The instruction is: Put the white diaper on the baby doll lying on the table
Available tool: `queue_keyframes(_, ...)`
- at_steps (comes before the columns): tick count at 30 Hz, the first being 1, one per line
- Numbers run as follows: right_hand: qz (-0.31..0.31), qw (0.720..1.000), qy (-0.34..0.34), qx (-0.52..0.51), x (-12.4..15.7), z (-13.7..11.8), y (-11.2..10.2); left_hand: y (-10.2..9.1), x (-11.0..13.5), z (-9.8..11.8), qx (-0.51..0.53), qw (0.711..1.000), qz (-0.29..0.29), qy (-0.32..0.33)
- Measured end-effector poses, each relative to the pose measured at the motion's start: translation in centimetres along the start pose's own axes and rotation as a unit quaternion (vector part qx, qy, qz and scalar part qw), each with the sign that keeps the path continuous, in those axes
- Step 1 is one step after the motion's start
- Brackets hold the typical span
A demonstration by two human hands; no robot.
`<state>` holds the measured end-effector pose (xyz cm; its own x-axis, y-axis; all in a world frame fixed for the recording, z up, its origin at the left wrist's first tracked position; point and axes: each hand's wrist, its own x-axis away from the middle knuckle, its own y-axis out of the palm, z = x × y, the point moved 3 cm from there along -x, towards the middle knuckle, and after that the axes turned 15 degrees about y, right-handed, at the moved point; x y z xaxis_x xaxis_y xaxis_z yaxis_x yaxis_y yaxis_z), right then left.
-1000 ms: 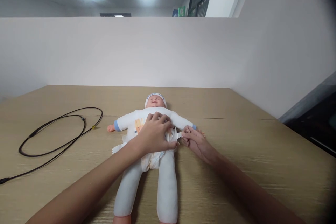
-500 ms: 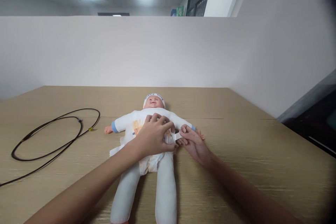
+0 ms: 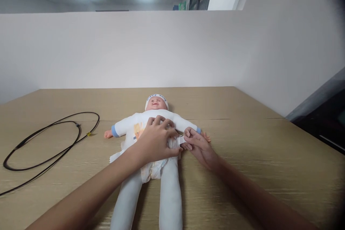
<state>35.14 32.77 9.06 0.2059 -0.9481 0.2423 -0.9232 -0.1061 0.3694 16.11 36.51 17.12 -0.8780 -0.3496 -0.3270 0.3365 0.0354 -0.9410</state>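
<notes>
A baby doll (image 3: 170,187) in a white outfit with blue cuffs lies on its back, head away from me. Around its hips is a white diaper (image 3: 152,172) with a printed front. My left hand (image 3: 159,138) rests across the doll's belly and the diaper front, fingers spread and curved, hiding much of both. At the doll's hip, on my right, my right hand (image 3: 198,146) pinches the white diaper tab (image 3: 181,139) between thumb and fingers. On the other side another white tab (image 3: 114,157) sticks out from the diaper, with nothing touching it.
A loop of black cable (image 3: 78,140) with a yellow tag lies on the left of the wooden table (image 3: 242,122). Behind the table rises a pale wall (image 3: 134,50). A dark, glossy object (image 3: 323,115) stands beyond the right edge.
The view has shifted slightly, so the cable appears further left. Both hands keep nearly the same places on the doll, and the right hand still pinches the tab.
</notes>
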Motion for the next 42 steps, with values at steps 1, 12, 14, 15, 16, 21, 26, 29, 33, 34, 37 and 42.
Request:
queue_keyframes(1, -0.002, 1.0, 0.001, -0.003, 0.0, 0.0, 0.1, 0.0, 0.0, 0.0, -0.001, 1.0, 0.001, 0.0)
queue_keyframes(12, -0.025, 0.999, -0.018, -0.024, -0.2, -0.2, 0.6, -0.4, 0.0, 0.2, 0.008, 1.0, 0.005, -0.018)
queue_keyframes(14, -0.031, 0.999, -0.022, -0.018, -0.5, -0.2, 0.7, -0.4, 0.0, 0.3, 0.006, 1.0, 0.005, -0.017)
queue_keyframes(15, -0.033, 0.999, -0.024, -0.014, -0.7, -0.2, 0.9, -0.4, 0.0, 0.4, 0.005, 1.0, 0.007, -0.015)
queue_keyframes(16, -0.034, 0.999, -0.026, -0.011, -0.9, -0.2, 1.0, -0.4, 0.0, 0.4, 0.005, 1.0, 0.008, -0.014)
queue_keyframes(21, -0.043, 0.999, -0.026, 0.008, -2.3, 0.1, 1.5, -0.4, 0.0, 0.5, -0.003, 1.0, 0.005, -0.012)
queue_keyframes(26, -0.05, 0.998, -0.024, 0.022, -3.1, 0.4, 1.3, -0.4, -0.1, 0.4, -0.003, 1.0, 0.003, -0.012)
queue_keyframes(29, -0.051, 0.998, -0.024, 0.019, -3.1, 0.4, 1.3, -0.4, 0.0, 0.5, -0.004, 1.0, 0.0, -0.014)
queue_keyframes(33, -0.049, 0.999, -0.022, 0.006, -2.8, 0.0, 1.5, -0.5, 0.0, 0.7, -0.006, 1.0, 0.001, -0.015)
queue_keyframes(34, -0.047, 0.999, -0.022, 0.001, -2.6, -0.1, 1.6, -0.6, 0.0, 0.7, -0.005, 1.0, 0.0, -0.016)
queue_keyframes(37, -0.043, 0.999, -0.021, -0.017, -2.1, -0.4, 1.6, -0.5, 0.0, 0.6, -0.004, 1.0, -0.004, -0.017)
queue_keyframes(42, -0.04, 0.998, -0.022, -0.033, -1.8, -0.6, 1.6, -0.5, 0.0, 0.6, 0.001, 1.0, -0.006, -0.02)
